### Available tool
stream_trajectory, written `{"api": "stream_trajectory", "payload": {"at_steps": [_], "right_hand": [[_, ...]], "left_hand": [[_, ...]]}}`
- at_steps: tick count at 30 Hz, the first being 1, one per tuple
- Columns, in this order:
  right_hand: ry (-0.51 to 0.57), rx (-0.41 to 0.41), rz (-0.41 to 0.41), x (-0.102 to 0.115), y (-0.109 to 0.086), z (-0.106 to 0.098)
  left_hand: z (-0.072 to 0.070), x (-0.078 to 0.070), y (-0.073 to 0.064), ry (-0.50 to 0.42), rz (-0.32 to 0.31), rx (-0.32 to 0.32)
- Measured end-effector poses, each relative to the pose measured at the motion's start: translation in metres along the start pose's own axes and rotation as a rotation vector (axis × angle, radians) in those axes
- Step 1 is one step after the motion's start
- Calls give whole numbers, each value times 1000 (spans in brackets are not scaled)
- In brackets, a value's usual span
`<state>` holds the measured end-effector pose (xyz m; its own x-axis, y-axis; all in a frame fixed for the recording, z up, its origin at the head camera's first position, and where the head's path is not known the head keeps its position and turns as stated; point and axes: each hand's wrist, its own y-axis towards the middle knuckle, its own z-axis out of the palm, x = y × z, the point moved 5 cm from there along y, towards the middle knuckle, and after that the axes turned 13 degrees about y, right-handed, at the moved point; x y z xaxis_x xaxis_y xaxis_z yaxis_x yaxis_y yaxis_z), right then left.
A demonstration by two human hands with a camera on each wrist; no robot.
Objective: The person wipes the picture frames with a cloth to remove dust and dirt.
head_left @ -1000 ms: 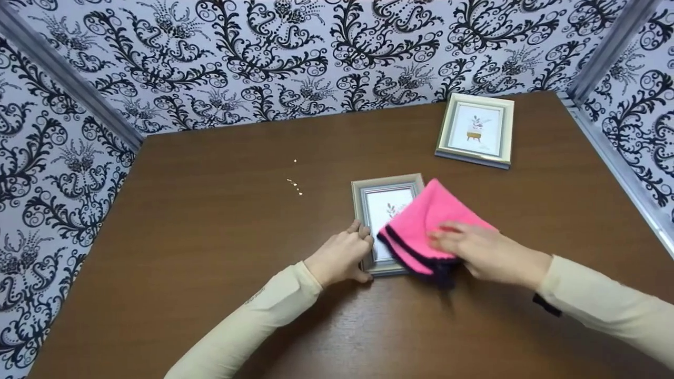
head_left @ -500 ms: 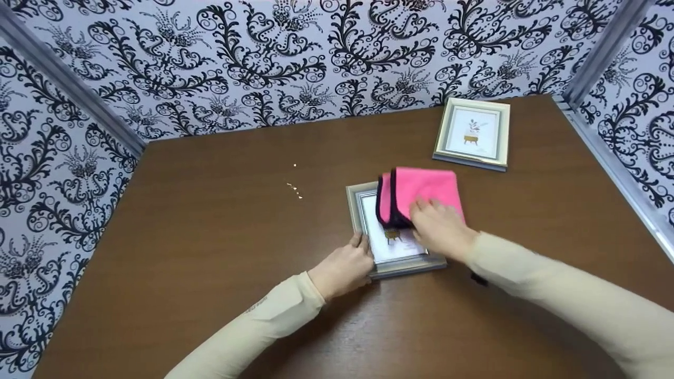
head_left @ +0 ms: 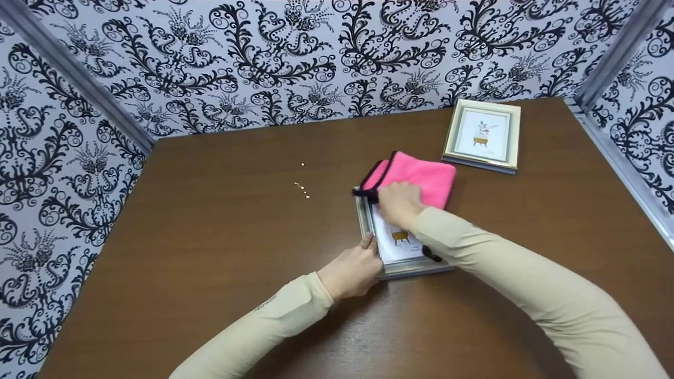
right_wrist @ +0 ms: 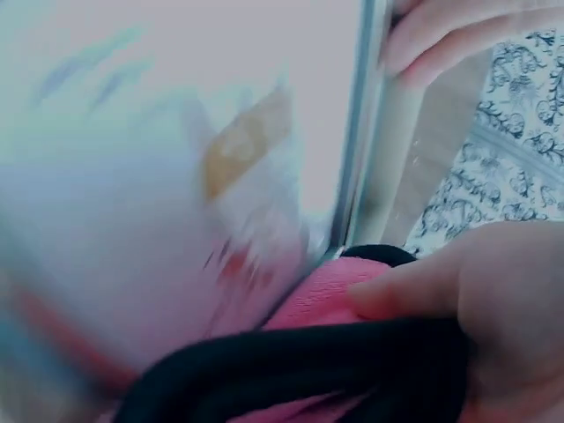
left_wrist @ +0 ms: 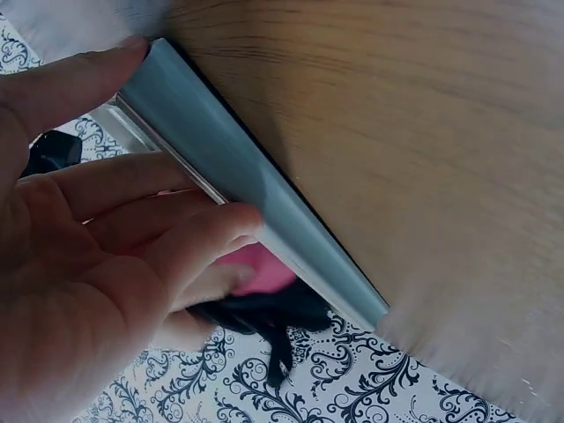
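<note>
A picture frame [head_left: 413, 269] with a pale rim lies face up on the brown table. My left hand [head_left: 352, 272] grips its lower left corner; in the left wrist view the thumb is at one end of the frame's grey side [left_wrist: 229, 154] and the fingers reach over the edge. A folded pink cloth [head_left: 424, 176] with black trim covers the upper part of the frame. My right hand [head_left: 399, 202] holds this cloth against the glass, its thumb on the pink fabric [right_wrist: 322, 291] in the right wrist view. The right forearm hides the frame's right side.
A second picture frame [head_left: 483, 136] lies at the back right of the table [head_left: 226, 210]. Small pale crumbs [head_left: 301, 187] are scattered left of the near frame. Patterned walls [head_left: 284, 58] stand behind and on both sides.
My right hand has carried the cloth from the frame's lower right up and left to its top end. The left hand stays at the frame's left edge.
</note>
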<state>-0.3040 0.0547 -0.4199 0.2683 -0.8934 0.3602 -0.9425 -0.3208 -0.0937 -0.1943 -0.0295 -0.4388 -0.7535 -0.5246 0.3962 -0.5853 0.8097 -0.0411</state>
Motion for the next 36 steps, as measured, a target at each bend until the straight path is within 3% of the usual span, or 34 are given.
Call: {"api": "stream_trajectory", "payload": {"at_steps": [5, 10, 15, 20, 24, 29, 33, 36], "right_hand": [[161, 52, -258, 19, -8, 10], [199, 200, -523, 14, -19, 11], [219, 324, -630, -5, -21, 8], [114, 301, -637, -37, -23, -1], [-56, 182, -614, -59, -33, -9], [-271, -18, -455, -65, -51, -13], [-376, -74, -299, -53, -57, -6], [-363, -76, -213, -40, -56, -1]], "left_hand": [[-1, -2, 2, -11, 19, -48], [-1, -1, 1, -41, 9, -49], [1, -2, 1, -62, 21, -31], [0, -2, 3, -52, 33, -64], [0, -2, 3, -38, 46, -94], [-1, 0, 2, -39, 42, -82], [-1, 2, 2, -48, 31, -67], [-1, 3, 1, -47, 27, -69]]}}
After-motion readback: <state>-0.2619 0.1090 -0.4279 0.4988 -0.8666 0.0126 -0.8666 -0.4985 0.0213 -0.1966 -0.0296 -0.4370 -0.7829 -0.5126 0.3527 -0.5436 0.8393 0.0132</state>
